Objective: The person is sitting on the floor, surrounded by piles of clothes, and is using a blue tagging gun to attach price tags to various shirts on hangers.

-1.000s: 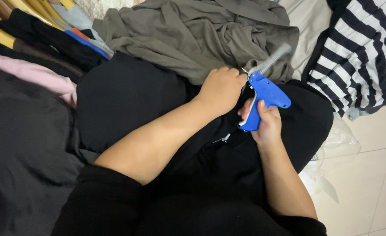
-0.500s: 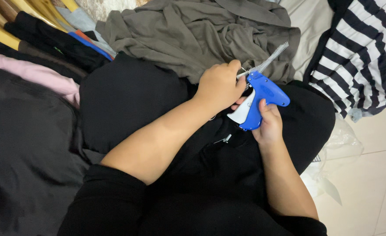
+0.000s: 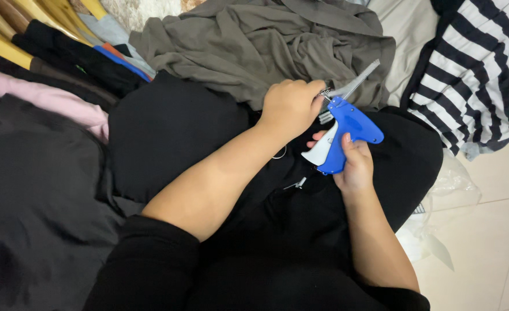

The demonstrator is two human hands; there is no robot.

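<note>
The right hand (image 3: 355, 167) was closed around the grip of the blue tagging gun (image 3: 347, 129), held above the black garment (image 3: 335, 230); the left hand (image 3: 289, 106) pinched the fastener strip (image 3: 355, 85) at the gun's top; a misfed strip could have jammed, and the needle, hidden here, could have pricked those fingers.

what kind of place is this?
Likely a clothing stockroom or home garment-tagging spot: right hand grips a blue tagging gun, heaped garments all around, such as a grey garment, over tiled floor.
</note>
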